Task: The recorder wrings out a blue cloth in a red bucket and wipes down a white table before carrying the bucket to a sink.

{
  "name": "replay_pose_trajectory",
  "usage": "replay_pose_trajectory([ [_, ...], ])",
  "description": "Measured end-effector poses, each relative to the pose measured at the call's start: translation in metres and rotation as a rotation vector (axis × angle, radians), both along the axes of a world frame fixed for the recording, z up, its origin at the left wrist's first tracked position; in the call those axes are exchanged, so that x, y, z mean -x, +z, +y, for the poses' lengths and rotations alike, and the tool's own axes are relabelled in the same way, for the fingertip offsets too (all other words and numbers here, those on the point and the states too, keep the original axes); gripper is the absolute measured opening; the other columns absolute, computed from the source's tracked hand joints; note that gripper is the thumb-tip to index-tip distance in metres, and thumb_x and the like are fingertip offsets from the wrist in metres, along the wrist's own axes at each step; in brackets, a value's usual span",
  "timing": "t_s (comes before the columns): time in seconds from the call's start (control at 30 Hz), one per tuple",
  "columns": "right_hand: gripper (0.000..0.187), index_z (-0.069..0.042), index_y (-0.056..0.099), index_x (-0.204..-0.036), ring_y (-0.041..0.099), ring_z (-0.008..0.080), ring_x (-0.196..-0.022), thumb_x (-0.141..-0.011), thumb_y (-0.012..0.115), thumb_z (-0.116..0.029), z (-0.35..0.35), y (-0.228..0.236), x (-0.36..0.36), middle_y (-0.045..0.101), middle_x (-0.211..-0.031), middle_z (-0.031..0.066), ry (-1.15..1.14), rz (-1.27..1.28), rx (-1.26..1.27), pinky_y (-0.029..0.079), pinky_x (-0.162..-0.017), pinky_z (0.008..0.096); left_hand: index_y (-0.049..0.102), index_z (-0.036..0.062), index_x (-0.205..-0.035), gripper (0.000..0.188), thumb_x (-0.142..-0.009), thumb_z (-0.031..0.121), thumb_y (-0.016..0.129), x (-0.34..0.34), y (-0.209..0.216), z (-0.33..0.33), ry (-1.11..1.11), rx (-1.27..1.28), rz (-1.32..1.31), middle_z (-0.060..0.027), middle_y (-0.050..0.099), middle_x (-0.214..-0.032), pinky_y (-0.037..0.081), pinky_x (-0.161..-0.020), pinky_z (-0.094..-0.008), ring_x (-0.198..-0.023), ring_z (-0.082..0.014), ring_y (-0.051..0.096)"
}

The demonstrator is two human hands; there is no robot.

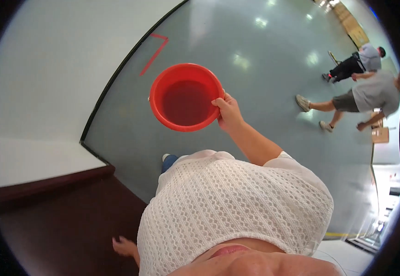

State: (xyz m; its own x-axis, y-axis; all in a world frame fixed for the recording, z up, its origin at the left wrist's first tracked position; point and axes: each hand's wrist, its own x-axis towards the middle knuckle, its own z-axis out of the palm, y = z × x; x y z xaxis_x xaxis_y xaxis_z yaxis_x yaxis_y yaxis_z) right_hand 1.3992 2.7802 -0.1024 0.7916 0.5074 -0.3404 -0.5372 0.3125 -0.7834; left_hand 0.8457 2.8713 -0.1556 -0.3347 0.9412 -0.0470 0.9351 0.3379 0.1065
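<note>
My right hand (228, 110) grips the rim of a red plastic bucket (158, 80) on its right side, the thumb over the edge and the fingers behind it. The bucket is held out in front of me above the floor, its mouth facing up. Dark reddish liquid (188, 103), apparently water, lies inside. On the bucket's left side a small pale knob sticks out. My left hand (123, 247) hangs low at my left side, beside a dark brown surface (66, 221). Its fingers are a little apart, slightly blurred, and nothing shows in them.
A white wall (48, 78) with black skirting runs along the left. Red tape (155, 56) marks the grey-green floor (264, 83) near it. Two people walk or stand at the right, one in grey shorts (345, 101), one in black trousers (347, 67). Cardboard boxes (357, 36) stand beyond them.
</note>
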Motion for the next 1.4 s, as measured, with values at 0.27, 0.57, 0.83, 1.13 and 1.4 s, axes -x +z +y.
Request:
replay_pose_trajectory([
  [0.27, 0.031, -0.003, 0.051, -0.101, 0.056, 0.0118, -0.072, -0.071, 0.049, 0.004, -0.020, -0.009, -0.014, 0.059, -0.089, 0.0049, -0.179, 0.085, 0.055, 0.046, -0.064, 0.0243, 0.043, -0.0006, -0.119, 0.040, -0.087, 0.023, 0.050, -0.372, 0.032, 0.113, -0.740, 0.528, -1.356, -0.0100, 0.052, -0.109, 0.034, -0.092, -0.0303, -0.103, -0.0174, 0.048],
  [0.57, 0.034, -0.004, 0.050, -0.106, 0.057, 0.0148, -0.086, -0.073, 0.048, 0.003, -0.060, 0.002, -0.005, 0.058, -0.099, 0.0063, -0.509, -0.016, 0.007, 0.047, -0.079, 0.0283, 0.047, 0.0051, -0.104, 0.027, -0.084, 0.021, 0.057, -0.527, 0.050, 0.091, -0.960, 1.501, -1.550, -0.0050, 0.055, -0.104, 0.037, -0.088, -0.0277, -0.095, -0.0118, 0.051],
  [0.83, 0.029, -0.004, 0.049, -0.107, 0.057, 0.0117, -0.084, -0.079, 0.054, -0.006, -0.060, 0.016, -0.004, 0.059, -0.098, 0.0049, -0.589, -0.018, -0.003, 0.047, -0.074, 0.0265, 0.049, 0.0063, -0.102, 0.020, -0.084, 0.014, 0.055, -0.579, 0.072, 0.092, -1.099, 1.717, -1.537, -0.0036, 0.059, -0.099, 0.045, -0.079, -0.0277, -0.088, -0.0115, 0.057],
  [1.13, 0.023, -0.004, 0.049, -0.106, 0.057, 0.0109, -0.080, -0.084, 0.053, -0.008, -0.042, 0.027, -0.075, 0.059, -0.096, 0.0051, -0.617, -0.065, -0.020, 0.048, -0.072, 0.0257, 0.049, 0.0046, -0.103, 0.022, -0.082, 0.010, 0.054, -0.653, 0.058, 0.103, -1.004, 1.734, -1.619, -0.0056, 0.059, -0.099, 0.046, -0.079, -0.0285, -0.086, -0.0122, 0.057],
  [1.4, 0.019, -0.004, 0.049, -0.103, 0.057, 0.0109, -0.080, -0.085, 0.053, -0.010, -0.042, 0.003, -0.174, 0.059, -0.095, 0.0046, -0.585, -0.018, -0.002, 0.048, -0.072, 0.0256, 0.051, 0.0051, -0.100, 0.019, -0.082, 0.011, 0.053, -0.747, 0.039, 0.105, -0.999, 1.643, -1.625, -0.0055, 0.060, -0.097, 0.047, -0.076, -0.0269, -0.085, -0.0118, 0.059],
])
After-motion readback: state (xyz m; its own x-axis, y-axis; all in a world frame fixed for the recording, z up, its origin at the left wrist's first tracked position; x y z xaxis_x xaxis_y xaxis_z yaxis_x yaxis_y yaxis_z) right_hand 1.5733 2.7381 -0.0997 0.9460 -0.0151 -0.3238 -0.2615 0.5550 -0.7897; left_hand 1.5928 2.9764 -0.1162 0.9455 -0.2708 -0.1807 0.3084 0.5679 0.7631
